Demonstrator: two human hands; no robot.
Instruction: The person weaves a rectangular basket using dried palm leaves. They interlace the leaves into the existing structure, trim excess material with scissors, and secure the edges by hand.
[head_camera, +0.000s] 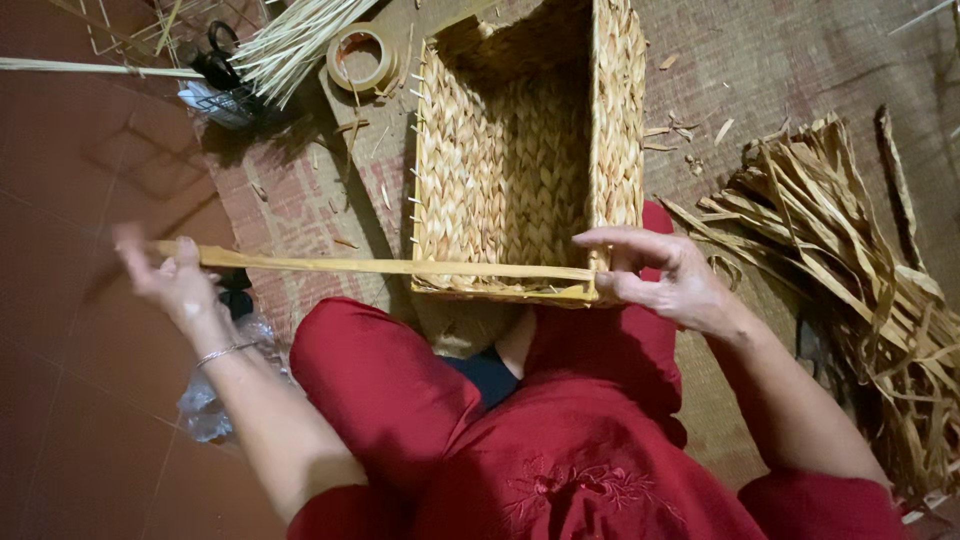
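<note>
So there's a long flat strip of dried straw-coloured fibre (390, 266) stretched out level across the near rim of a rectangular woven basket (520, 160). The basket sits on a brownish woven mat (770, 60), right up against the person's red-clad knees (385, 370).

The right hand (665, 272) pinches the strip's end between thumb and fingers right at the basket's near right corner, touching the rim. The left hand (178, 280) is well out to the left over the red tile floor (70, 200), holding the other end; it's blurry, but the fingers look curled around the strip, pulling it taut. There's a thin bracelet (222, 353) on that wrist.

Around all that: a loose heap of the same dried fibre strips (850, 260) lies on the mat to the right, near the right arm. Up top left there's a roll of tape (362, 57), a bundle of thin pale sticks (295, 40), and black-handled scissors (215, 55) beside it. Some crumpled clear plastic (205, 405) sits under the left forearm. Small scraps are scattered across the mat.
</note>
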